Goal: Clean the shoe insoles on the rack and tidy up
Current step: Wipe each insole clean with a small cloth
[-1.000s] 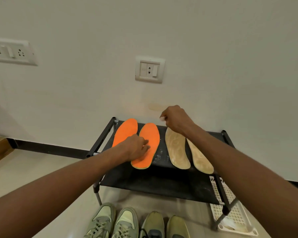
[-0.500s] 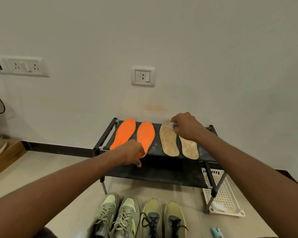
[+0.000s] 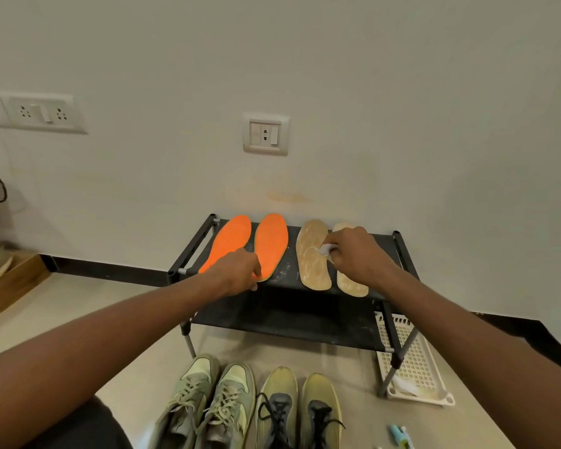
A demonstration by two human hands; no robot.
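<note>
hiding part of tan insole [image 3: 349, 281]: right hand [image 3: 353, 254]

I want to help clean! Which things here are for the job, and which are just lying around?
For the job: orange insoles, tan insoles, white wipe, rack.
Lying about: shoes, white basket, wall sockets.

Two orange insoles [image 3: 256, 246] lie flat side by side on the left part of the black rack's [image 3: 292, 270] top shelf. Two beige insoles [image 3: 314, 257] lie on the right part, heels toward the lower frame.
</note>
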